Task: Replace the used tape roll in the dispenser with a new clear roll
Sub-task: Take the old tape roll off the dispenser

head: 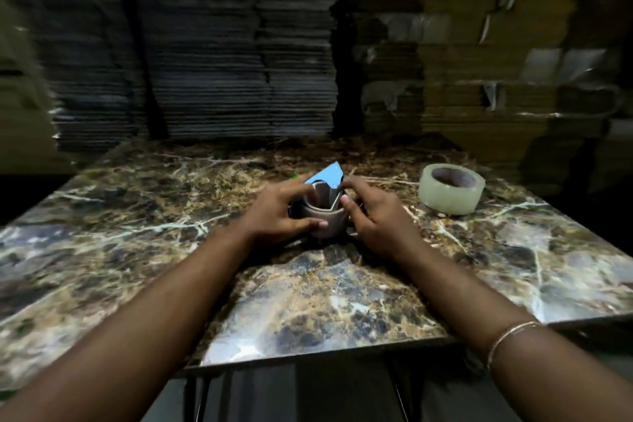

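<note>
Both hands (pixel 284 212) around used roll (pixel 323 216)

Pretty dim and soft all over, stacked cardboard sheets (pixel 205 44) behind smeared with blur, marble-patterned table (pixel 308 301) edges bending from wide-angle.

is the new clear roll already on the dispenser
No, the new clear roll lies on the marble table, apart from both hands, while the left hand and right hand work at the dispenser.
</note>
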The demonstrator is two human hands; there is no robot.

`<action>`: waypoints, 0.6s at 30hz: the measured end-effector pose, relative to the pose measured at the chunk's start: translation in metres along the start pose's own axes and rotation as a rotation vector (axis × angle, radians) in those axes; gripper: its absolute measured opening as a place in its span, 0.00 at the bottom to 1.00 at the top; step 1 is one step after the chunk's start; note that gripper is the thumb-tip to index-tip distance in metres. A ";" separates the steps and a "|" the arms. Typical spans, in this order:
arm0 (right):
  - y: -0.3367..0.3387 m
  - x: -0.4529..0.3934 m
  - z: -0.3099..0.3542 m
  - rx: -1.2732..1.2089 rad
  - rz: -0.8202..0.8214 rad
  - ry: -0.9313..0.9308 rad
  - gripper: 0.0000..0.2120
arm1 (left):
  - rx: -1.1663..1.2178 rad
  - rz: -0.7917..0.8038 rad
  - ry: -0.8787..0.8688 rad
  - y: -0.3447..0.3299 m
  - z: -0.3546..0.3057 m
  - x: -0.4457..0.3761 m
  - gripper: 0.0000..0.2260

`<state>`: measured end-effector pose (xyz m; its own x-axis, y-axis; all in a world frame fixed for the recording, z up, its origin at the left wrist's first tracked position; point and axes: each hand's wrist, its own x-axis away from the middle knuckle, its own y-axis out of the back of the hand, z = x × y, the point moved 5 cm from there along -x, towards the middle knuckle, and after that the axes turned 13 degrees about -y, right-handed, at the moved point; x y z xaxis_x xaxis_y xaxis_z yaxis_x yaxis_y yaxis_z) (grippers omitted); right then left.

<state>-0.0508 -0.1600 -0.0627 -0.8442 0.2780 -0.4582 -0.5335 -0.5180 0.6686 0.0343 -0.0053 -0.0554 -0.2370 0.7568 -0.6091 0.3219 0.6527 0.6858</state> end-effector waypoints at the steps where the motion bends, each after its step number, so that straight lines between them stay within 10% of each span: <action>1: 0.000 -0.001 0.001 -0.002 -0.001 0.020 0.09 | 0.046 -0.021 0.004 0.000 0.001 -0.001 0.13; 6: 0.003 -0.011 -0.006 -0.032 -0.121 -0.025 0.17 | 0.156 -0.071 0.059 0.001 0.021 0.000 0.07; 13: 0.000 -0.038 -0.006 0.000 -0.157 0.000 0.11 | 0.674 -0.336 0.277 0.012 0.046 0.010 0.32; 18: -0.011 -0.064 0.018 -0.009 -0.144 0.124 0.05 | 0.945 -0.551 0.448 0.012 0.062 0.016 0.16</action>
<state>0.0078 -0.1577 -0.0303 -0.7460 0.2482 -0.6180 -0.6475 -0.4873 0.5859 0.0912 0.0126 -0.0813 -0.7958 0.4480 -0.4075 0.5814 0.7535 -0.3069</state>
